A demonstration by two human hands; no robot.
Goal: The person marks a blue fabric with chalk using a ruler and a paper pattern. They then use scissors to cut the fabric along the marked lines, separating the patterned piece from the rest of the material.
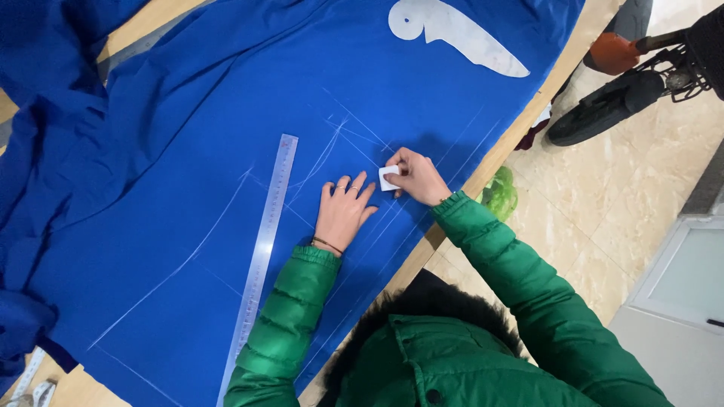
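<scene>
though chalk-lined, smooth blue fabric (188, 173)

Tailoring workshop: chalk-marked fabric (226, 151), ruler (264, 249)

- No packages, labels, signs or screens show anywhere in this view.

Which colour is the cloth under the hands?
Blue cloth, with white chalk lines; head view shows it best.
</scene>
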